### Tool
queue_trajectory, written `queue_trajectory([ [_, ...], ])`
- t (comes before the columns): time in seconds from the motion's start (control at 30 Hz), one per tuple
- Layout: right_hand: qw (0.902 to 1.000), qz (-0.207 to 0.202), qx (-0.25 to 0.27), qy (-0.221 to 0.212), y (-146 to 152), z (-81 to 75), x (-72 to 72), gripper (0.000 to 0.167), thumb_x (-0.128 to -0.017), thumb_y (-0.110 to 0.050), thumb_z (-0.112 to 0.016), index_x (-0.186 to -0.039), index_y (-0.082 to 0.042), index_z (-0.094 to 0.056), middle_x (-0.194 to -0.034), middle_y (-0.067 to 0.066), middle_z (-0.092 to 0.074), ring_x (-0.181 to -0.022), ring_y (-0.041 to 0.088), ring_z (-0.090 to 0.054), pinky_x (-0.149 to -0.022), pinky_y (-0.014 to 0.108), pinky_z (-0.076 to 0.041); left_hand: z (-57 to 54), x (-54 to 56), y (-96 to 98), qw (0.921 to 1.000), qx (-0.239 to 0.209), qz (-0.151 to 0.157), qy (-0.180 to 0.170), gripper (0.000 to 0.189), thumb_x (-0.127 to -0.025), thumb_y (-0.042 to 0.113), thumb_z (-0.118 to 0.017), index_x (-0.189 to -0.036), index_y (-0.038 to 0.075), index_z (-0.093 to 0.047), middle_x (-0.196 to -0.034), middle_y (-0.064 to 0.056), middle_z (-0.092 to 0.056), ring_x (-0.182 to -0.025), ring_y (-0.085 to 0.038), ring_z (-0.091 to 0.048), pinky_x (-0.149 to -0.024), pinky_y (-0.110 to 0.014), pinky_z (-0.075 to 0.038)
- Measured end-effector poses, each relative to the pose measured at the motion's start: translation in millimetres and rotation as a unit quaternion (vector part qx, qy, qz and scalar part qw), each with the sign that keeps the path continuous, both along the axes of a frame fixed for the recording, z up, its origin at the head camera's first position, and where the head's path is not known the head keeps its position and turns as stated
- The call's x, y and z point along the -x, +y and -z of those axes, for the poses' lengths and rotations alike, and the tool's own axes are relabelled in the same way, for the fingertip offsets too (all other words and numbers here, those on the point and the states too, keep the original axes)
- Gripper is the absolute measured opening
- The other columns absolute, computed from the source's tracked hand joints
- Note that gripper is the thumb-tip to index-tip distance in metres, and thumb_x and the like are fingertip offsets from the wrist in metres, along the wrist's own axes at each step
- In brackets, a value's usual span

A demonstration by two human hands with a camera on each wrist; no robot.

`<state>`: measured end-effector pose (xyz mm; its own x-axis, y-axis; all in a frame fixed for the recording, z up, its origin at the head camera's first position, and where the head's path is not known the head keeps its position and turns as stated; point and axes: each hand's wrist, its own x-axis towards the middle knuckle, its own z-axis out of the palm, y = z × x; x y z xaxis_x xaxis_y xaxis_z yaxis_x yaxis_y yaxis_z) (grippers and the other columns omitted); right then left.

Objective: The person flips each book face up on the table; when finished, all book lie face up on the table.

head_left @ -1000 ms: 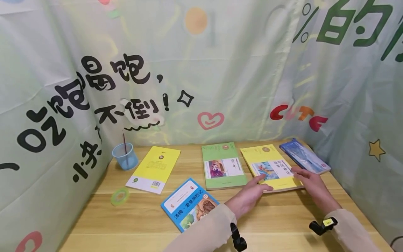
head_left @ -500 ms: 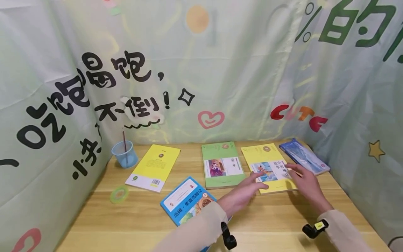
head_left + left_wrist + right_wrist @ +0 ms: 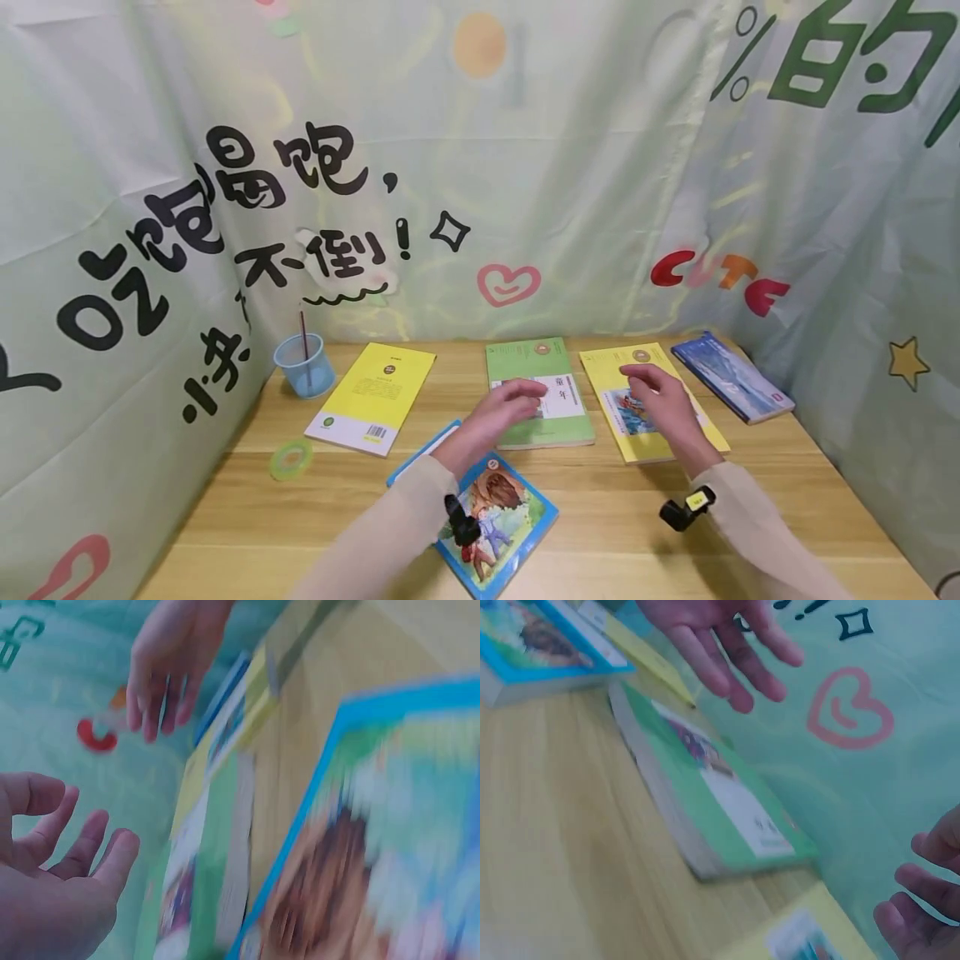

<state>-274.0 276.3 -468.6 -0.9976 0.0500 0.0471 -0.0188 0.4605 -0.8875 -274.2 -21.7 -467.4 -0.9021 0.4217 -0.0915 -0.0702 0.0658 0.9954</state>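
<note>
My left hand [image 3: 487,421] hovers with loosely bent fingers between the blue book [image 3: 517,508] and the green book [image 3: 551,429]. It holds nothing, and its forearm covers part of the blue book. Over the yellow book [image 3: 607,367] on the right is my right hand [image 3: 670,410], fingers spread and bent, holding nothing. In the left wrist view the left hand [image 3: 60,892] shows curved fingers apart from the books. The right wrist view catches the fingers of the right hand [image 3: 922,900] at its edge, above the wall side of the yellow book [image 3: 795,930].
At far right lies a dark blue book [image 3: 731,379]. A second yellow book [image 3: 375,396], back cover up, lies on the left beside a blue cup [image 3: 306,371] holding a thin stick. A green tape roll [image 3: 291,460] lies nearer. Printed cloth [image 3: 585,208] walls the table [image 3: 637,533].
Both hands have let go of the right-hand yellow book and lifted. They have moved left, the left hand towards the green and blue books. The yellow book stays at the back right.
</note>
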Motion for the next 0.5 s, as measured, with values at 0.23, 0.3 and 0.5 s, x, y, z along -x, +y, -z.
queue_trajectory([
  [0.23, 0.9965, -0.026, 0.079, -0.008, -42, 1.6, 16.5, 0.041, -0.117, -0.019, -0.046, -0.153, 0.000, -0.054, -0.159, 0.025, -0.053, -0.144, 0.047, -0.055, -0.122, 0.055, -0.049, 3.8, 14.8, -64.2, 0.9979, 0.022, -0.056, 0.024, 0.039, -0.111, 0.018, -0.058, -0.148, 0.008, -0.062, -0.157, -0.020, -0.059, -0.148, -0.042, -0.053, -0.128, -0.057, -0.041],
  [0.3, 0.9946, -0.033, 0.098, -0.009, -54, -0.4, 19.7, 0.041, -0.117, -0.017, -0.047, -0.153, 0.000, -0.054, -0.159, 0.024, -0.054, -0.145, 0.046, -0.054, -0.123, 0.054, -0.048, 3.3, 17.4, -81.9, 0.9967, 0.019, -0.075, 0.023, 0.039, -0.111, 0.016, -0.058, -0.148, 0.005, -0.061, -0.157, -0.021, -0.057, -0.149, -0.044, -0.051, -0.129, -0.057, -0.041],
  [0.5, 0.9894, -0.050, 0.134, -0.026, -96, -6.2, 26.7, 0.039, -0.115, -0.017, -0.051, -0.151, -0.004, -0.056, -0.158, 0.022, -0.055, -0.145, 0.044, -0.056, -0.126, 0.054, -0.045, -0.3, 24.5, -131.0, 0.9883, 0.034, -0.149, 0.000, 0.035, -0.112, 0.017, -0.057, -0.146, 0.008, -0.061, -0.155, -0.018, -0.057, -0.149, -0.037, -0.053, -0.129, -0.055, -0.041],
])
